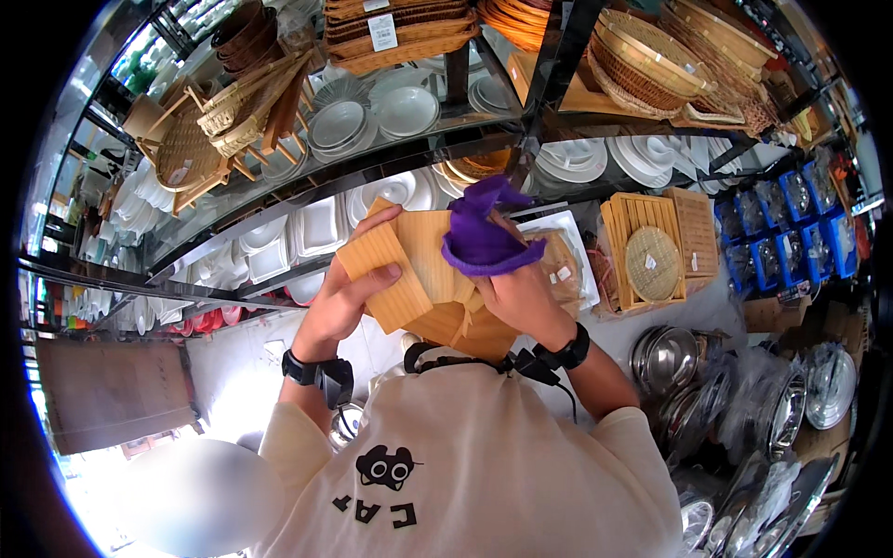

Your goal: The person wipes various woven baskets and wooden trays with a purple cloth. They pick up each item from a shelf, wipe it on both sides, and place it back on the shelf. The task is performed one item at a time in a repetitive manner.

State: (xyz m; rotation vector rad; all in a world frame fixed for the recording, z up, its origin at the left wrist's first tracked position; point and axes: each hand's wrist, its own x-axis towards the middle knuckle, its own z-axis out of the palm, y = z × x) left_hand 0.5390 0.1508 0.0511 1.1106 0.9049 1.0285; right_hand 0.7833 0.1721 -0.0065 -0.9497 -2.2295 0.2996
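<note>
My left hand point(342, 296) is closed round a light wooden piece point(398, 290) made of flat, angled panels, with the thumb lying across its front face. A purple cloth point(484, 244) is bunched in my right hand point(523, 299), at the right side of the wood. Parts of the right fingers are hidden under the cloth. Below the held piece, more wood of a darker honey colour point(465, 327) shows in front of my body; whether it joins the held piece is unclear.
Ahead, glass shelves with dark frames carry white plates point(337, 126) and woven baskets point(646, 60). To the right are a wooden slatted tray point(619, 251), blue bins point(767, 260) and wrapped metal dishes point(781, 400). A brown cardboard panel point(116, 391) stands at left.
</note>
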